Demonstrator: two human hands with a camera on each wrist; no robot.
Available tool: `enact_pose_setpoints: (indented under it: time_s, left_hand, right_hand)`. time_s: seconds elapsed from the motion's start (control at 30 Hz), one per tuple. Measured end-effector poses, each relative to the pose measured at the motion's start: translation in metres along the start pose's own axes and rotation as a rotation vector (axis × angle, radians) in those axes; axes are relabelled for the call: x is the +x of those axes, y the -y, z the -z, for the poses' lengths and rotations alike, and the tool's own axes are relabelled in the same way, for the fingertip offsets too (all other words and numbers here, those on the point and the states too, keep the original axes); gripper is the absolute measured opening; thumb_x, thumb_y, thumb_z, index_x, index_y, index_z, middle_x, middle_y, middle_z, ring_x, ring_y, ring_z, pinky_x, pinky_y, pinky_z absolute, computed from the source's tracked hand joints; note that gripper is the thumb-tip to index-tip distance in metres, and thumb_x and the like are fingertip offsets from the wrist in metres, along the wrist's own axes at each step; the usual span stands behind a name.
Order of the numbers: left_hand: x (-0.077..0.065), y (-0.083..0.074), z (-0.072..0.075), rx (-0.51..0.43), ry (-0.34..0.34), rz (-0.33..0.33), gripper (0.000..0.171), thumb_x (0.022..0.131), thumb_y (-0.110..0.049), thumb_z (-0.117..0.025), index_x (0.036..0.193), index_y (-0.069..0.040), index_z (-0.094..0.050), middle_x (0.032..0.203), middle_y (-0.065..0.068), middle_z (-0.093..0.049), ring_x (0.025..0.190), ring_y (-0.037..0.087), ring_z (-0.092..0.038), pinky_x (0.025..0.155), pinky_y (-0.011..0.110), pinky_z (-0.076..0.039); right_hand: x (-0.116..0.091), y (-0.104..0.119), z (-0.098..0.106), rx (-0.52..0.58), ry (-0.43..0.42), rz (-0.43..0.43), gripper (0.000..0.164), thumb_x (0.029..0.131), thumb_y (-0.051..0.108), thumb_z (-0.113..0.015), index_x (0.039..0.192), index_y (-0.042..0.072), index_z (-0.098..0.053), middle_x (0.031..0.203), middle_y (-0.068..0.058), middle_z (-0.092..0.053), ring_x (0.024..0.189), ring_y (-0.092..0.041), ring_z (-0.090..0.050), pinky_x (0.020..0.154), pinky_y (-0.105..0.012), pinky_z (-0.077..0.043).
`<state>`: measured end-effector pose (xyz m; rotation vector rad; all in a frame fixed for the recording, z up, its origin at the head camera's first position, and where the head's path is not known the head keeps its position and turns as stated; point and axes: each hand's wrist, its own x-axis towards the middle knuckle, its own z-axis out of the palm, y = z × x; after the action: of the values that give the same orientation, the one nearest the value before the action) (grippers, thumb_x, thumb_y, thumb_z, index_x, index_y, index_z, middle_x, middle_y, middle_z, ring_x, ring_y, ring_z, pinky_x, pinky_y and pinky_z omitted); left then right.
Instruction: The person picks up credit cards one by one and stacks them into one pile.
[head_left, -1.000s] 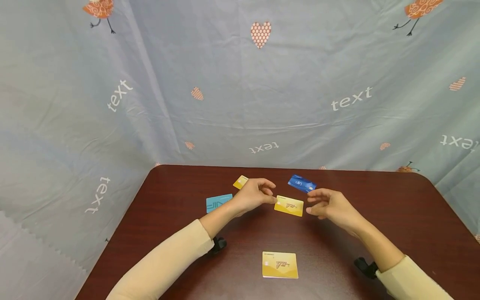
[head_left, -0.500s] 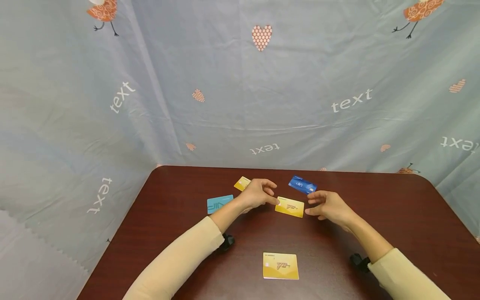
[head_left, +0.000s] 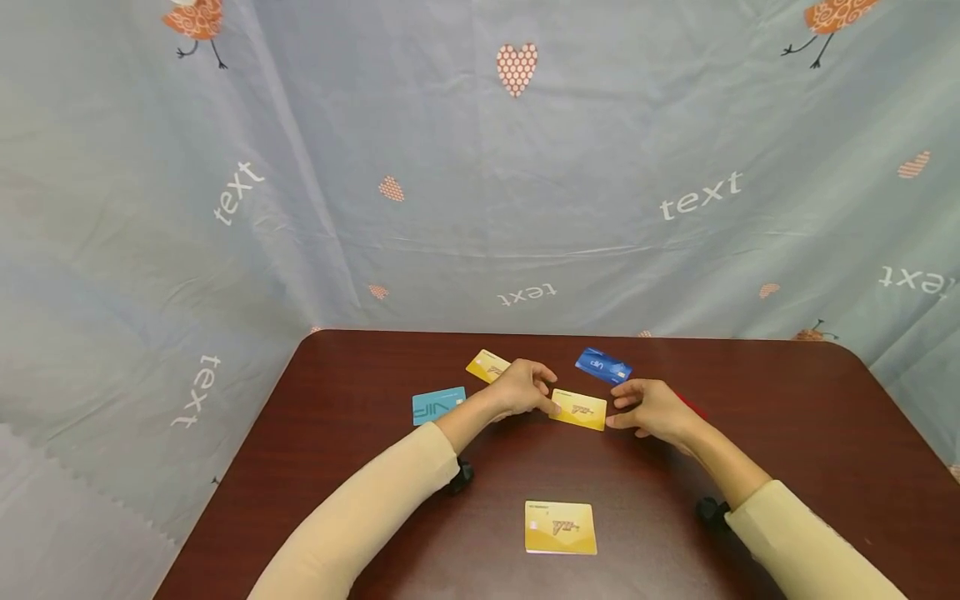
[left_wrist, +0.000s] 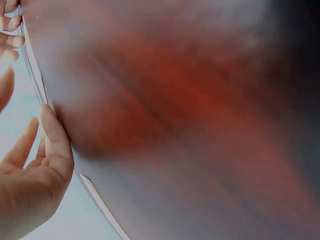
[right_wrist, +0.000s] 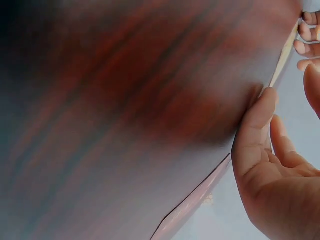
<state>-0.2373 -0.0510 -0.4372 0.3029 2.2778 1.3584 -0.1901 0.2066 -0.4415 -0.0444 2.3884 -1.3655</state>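
Note:
A yellow card (head_left: 578, 409) with a chip lies on the table in the head view, between both hands. My left hand (head_left: 525, 388) is at its left end, thumb tip touching that edge, fingers loosely bent above the table. On the opposite side, my right hand (head_left: 651, 408) has its thumb tip at the card's right edge, fingers spread apart from the thumb. A blue VIP card (head_left: 603, 365) lies just behind the right hand. In the wrist views, the left hand (left_wrist: 40, 175) and right hand (right_wrist: 272, 170) show thumbs close against the tabletop.
Nearer the front edge lies another yellow card (head_left: 560, 527). A teal VIP card (head_left: 438, 406) and a partly covered yellow card (head_left: 486, 365) lie by the left forearm. Behind the right hand shows a red strip (head_left: 691, 406), mostly hidden. A patterned cloth (head_left: 450, 208) hangs behind the table.
The left hand has shifted slightly right onto the yellow card's edge. The right hand has come in leftward to the other edge, uncovering a red strip behind it. The cards stay put.

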Motion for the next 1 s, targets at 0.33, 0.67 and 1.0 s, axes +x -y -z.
enact_pose_setpoints:
  time_s: [0.33,0.67,1.0]
  left_hand:
    - [0.004,-0.001,-0.002,0.12,0.025,-0.008,0.057,0.078,0.001,-0.091,0.13,0.001,-0.067,0.098,0.011,-0.059,0.085,0.021,-0.048,0.068,0.03,-0.043]
    - [0.002,-0.005,-0.009,0.231,-0.007,-0.006,0.056,0.076,0.003,-0.091,0.128,-0.001,-0.069,0.094,0.01,-0.058,0.079,0.021,-0.049,0.064,0.03,-0.043]
    - [0.003,-0.008,-0.011,0.298,-0.011,0.01,0.053,0.077,0.002,-0.091,0.125,-0.003,-0.069,0.096,0.009,-0.059,0.08,0.023,-0.053,0.067,0.033,-0.047]
  right_hand:
    - [0.006,0.006,-0.003,-0.06,0.039,-0.007,0.066,0.086,0.015,-0.088,0.137,-0.01,-0.055,0.121,-0.021,-0.058,0.104,-0.032,-0.06,0.079,-0.045,-0.06]
    - [0.013,0.005,-0.009,-0.12,0.012,0.026,0.062,0.082,0.01,-0.091,0.13,-0.011,-0.058,0.114,-0.021,-0.057,0.102,-0.033,-0.052,0.076,-0.036,-0.053]
    - [0.017,0.005,-0.011,-0.196,-0.02,0.057,0.053,0.078,0.009,-0.093,0.118,-0.008,-0.063,0.108,-0.017,-0.058,0.103,-0.032,-0.052,0.085,-0.038,-0.052]
